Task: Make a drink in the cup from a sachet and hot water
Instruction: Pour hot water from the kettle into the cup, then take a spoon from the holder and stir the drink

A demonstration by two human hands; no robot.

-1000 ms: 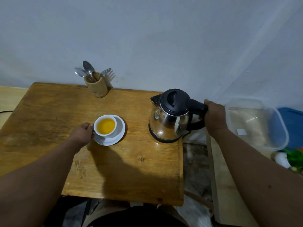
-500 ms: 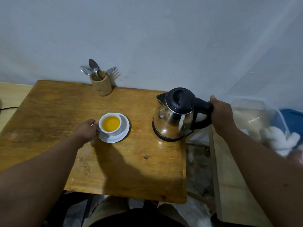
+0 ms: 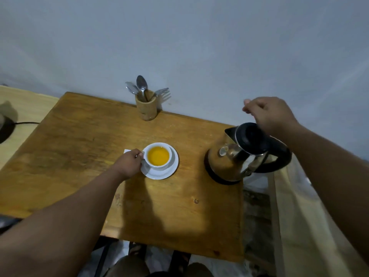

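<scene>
Left hand (image 3: 128,163) pinches the handle of the white cup (image 3: 158,156), full of orange drink, on its saucer (image 3: 160,173) mid-worktop (image 3: 79,148). Kettle (image 3: 239,154) stands right; right hand (image 3: 268,114) hovers above its lid, fingers loosely curled, holding nothing visible.

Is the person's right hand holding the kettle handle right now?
No, the right hand hangs in the air above the kettle, off its black handle.

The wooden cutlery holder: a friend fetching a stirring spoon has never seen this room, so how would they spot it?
Find the brown wooden table against the pale wall. At its far edge stands a small cylindrical wooden cutlery holder. It alone holds upright metal spoons and a fork.
</scene>
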